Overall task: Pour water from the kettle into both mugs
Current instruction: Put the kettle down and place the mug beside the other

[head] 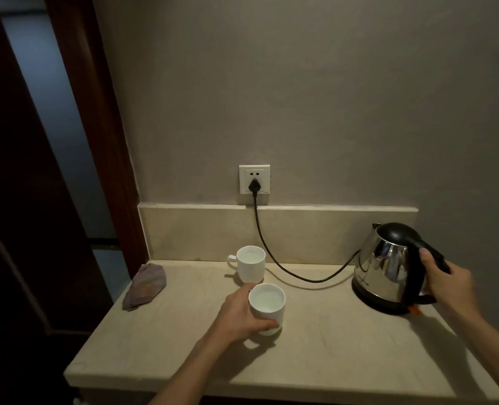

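A steel kettle (384,266) with a black lid and handle stands upright on its black base at the right of the stone counter (315,346). My right hand (444,283) is wrapped around its handle. Two white mugs stand at the middle left. The far mug (250,266) sits near the backsplash, handle to the left, with water in it. The near mug (267,306) also holds water, and my left hand (239,317) grips its side.
A black cord (274,258) runs from the wall socket (254,184) across the counter to the kettle base. A crumpled grey-purple cloth (146,286) lies at the counter's left edge. A dark wooden door frame stands to the left.
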A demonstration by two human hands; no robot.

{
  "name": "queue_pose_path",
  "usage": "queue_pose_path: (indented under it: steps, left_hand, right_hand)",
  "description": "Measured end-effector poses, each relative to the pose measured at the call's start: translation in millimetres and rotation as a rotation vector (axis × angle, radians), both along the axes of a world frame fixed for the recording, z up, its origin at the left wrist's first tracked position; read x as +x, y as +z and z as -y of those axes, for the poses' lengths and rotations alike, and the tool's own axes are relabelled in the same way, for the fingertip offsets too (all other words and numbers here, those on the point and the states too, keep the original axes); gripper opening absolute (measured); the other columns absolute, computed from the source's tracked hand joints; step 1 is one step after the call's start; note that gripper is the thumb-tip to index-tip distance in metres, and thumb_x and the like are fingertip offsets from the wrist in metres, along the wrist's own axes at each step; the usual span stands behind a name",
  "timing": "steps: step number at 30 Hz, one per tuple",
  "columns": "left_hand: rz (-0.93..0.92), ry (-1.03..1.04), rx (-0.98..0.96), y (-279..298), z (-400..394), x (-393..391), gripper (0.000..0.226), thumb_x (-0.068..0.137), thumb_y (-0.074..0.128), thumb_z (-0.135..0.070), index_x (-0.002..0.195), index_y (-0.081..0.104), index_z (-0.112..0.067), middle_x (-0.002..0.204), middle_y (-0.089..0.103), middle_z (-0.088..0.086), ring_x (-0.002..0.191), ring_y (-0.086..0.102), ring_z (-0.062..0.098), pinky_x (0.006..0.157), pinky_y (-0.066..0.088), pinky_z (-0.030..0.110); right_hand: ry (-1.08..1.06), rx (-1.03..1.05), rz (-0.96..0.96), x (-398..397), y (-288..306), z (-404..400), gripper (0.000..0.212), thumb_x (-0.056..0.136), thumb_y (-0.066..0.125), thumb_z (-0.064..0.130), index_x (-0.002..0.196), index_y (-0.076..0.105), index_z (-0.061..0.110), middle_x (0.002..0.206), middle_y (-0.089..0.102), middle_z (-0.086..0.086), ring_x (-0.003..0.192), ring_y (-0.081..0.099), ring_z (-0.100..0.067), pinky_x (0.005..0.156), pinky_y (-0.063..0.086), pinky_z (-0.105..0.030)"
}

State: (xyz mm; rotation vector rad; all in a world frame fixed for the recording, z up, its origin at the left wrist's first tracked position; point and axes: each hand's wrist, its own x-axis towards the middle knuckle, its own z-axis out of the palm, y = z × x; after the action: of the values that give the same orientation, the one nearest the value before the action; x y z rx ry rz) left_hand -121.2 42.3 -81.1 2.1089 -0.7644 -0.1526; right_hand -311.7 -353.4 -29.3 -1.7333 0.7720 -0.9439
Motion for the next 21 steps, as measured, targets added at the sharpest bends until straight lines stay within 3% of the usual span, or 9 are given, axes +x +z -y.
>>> queue_pose_path:
  steps: [4, 7, 12, 17, 19, 21]
  left_hand:
    - [-0.002, 0.061, 0.024, 6, -28, 23, 0.077, 0.056, 0.097, -0.047, 0.121, 0.056, -0.042, 0.119, 0.07, -0.016, 0.108, 0.067, 0.011, 0.096, 0.056, 0.036]
    - [-0.008, 0.136, 0.051, 11, -50, 46, 0.079, 0.058, 0.099, -0.043, 0.125, 0.059, -0.033, 0.12, 0.07, -0.012, 0.11, 0.066, 0.015, 0.097, 0.056, 0.038]
    - [-0.027, 0.21, 0.065, 15, -71, 84, 0.08, 0.059, 0.1, -0.04, 0.127, 0.062, -0.027, 0.12, 0.07, -0.009, 0.11, 0.066, 0.017, 0.095, 0.054, 0.034]
    - [-0.017, 0.232, 0.059, 17, -68, 117, 0.076, 0.057, 0.102, -0.037, 0.122, 0.064, -0.027, 0.116, 0.073, -0.007, 0.109, 0.067, 0.018, 0.096, 0.055, 0.037]
    - [-0.022, 0.255, 0.043, 16, -65, 126, 0.08, 0.057, 0.103, -0.034, 0.126, 0.064, -0.023, 0.117, 0.073, -0.004, 0.11, 0.067, 0.019, 0.097, 0.055, 0.038]
    - [-0.038, 0.277, 0.015, 13, -62, 134, 0.08, 0.057, 0.104, -0.03, 0.126, 0.063, -0.026, 0.114, 0.072, -0.004, 0.109, 0.067, 0.02, 0.091, 0.055, 0.034]
  right_hand:
    - [-0.013, 0.027, 0.007, 0, -1, -1, 0.044, 0.088, 0.062, 0.064, 0.089, 0.073, 0.022, 0.09, 0.074, -0.012, 0.086, 0.07, -0.035, 0.066, 0.056, -0.042]
    - [-0.042, 0.054, -0.004, 0, -4, 3, 0.052, 0.079, 0.064, 0.075, 0.088, 0.076, 0.025, 0.088, 0.075, -0.012, 0.082, 0.071, -0.032, 0.065, 0.057, -0.042]
    - [-0.11, 0.078, -0.011, 4, -14, 18, 0.056, 0.072, 0.063, 0.085, 0.091, 0.076, 0.034, 0.071, 0.075, -0.005, 0.074, 0.071, -0.037, 0.063, 0.058, -0.046]
    - [-0.016, 0.122, -0.063, 12, -57, 71, 0.075, 0.077, 0.06, 0.084, 0.107, 0.071, 0.017, 0.103, 0.075, -0.021, 0.098, 0.07, -0.046, 0.085, 0.056, -0.069]
    - [-0.001, 0.095, -0.099, 12, -58, 75, 0.075, 0.077, 0.059, 0.085, 0.106, 0.072, 0.017, 0.097, 0.076, -0.021, 0.09, 0.072, -0.047, 0.079, 0.058, -0.069]
    - [-0.026, 0.078, -0.097, 9, -42, 55, 0.069, 0.078, 0.059, 0.084, 0.1, 0.074, 0.02, 0.085, 0.077, -0.016, 0.08, 0.072, -0.048, 0.065, 0.061, -0.06]
